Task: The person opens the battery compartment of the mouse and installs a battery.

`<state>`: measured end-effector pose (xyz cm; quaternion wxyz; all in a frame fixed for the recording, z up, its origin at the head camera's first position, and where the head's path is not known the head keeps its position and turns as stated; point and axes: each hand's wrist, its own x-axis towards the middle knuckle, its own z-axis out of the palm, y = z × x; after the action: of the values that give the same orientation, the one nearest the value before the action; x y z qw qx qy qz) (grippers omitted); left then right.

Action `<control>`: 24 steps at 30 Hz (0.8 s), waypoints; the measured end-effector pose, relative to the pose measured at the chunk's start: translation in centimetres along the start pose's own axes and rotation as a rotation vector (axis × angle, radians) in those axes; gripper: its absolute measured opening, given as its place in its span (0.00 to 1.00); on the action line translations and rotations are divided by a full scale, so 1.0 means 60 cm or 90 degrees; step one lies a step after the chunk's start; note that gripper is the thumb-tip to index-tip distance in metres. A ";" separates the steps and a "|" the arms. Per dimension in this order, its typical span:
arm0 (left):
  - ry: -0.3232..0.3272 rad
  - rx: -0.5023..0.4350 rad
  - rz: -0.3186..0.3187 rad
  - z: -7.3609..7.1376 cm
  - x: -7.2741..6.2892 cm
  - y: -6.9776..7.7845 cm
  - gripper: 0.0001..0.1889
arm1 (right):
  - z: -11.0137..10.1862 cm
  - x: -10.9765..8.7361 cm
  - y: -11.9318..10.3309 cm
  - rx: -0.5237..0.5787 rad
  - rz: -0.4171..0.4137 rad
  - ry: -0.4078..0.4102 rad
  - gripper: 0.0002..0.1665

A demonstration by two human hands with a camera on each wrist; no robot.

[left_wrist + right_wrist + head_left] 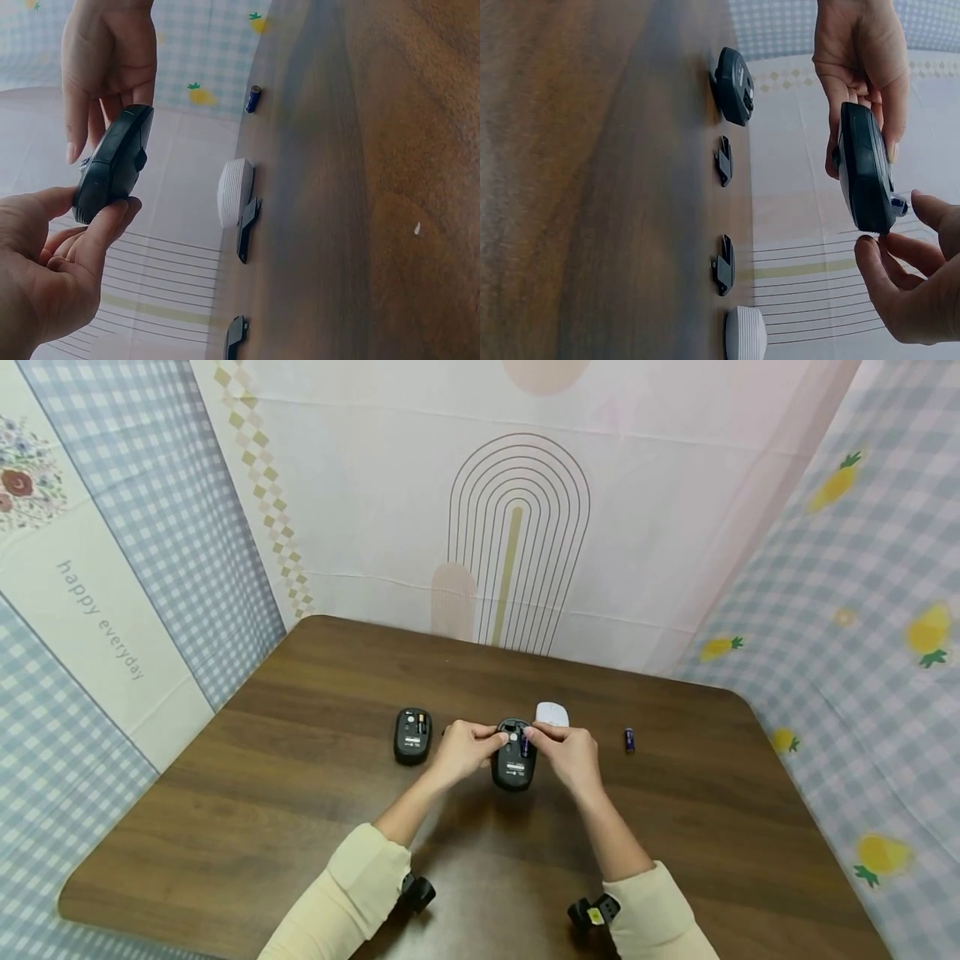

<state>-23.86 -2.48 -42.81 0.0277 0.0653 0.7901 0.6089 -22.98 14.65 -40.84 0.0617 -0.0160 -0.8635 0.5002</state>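
Observation:
Between the two hands a black computer mouse (pixel 513 772) is held above the table, its underside turned up. A dark blue battery (pixel 526 745) lies at its battery compartment; in the right wrist view one battery end (pixel 900 205) sticks out from the mouse. My left hand (pixel 463 750) grips the mouse by its side, thumb on the underside. My right hand (pixel 572 756) has its thumb at the battery and its curled fingers against the mouse's end. Whether the thumb touches the battery is hard to tell, since a small gap shows in the right wrist view.
Left on the wooden table (pixel 300 827) lies another upturned black mouse (pixel 412 739) with a battery inside. Two black covers (pixel 724 161) lie near the hands. Behind the right hand sits a white rounded object (pixel 552 713) with a ribbed side. A loose blue battery (pixel 629 741) lies farther right.

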 end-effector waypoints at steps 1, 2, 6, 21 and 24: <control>-0.002 -0.002 0.001 0.001 0.000 0.000 0.18 | 0.000 0.003 0.001 0.028 0.017 -0.010 0.22; -0.005 -0.004 0.003 0.002 0.000 0.001 0.18 | 0.000 0.006 0.003 0.057 0.034 -0.022 0.22; -0.010 -0.010 0.002 0.004 0.000 0.003 0.18 | 0.000 0.014 0.010 0.147 0.084 -0.061 0.24; -0.004 0.003 0.008 0.002 0.000 -0.001 0.18 | 0.005 0.015 0.005 0.212 0.116 -0.077 0.20; -0.002 0.010 0.010 0.002 0.000 -0.001 0.18 | 0.005 0.015 0.004 0.210 0.124 -0.079 0.20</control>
<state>-23.85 -2.41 -42.91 0.0238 0.0722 0.7940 0.6031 -23.94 14.57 -41.09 -0.0386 -0.0580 -0.7667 0.6383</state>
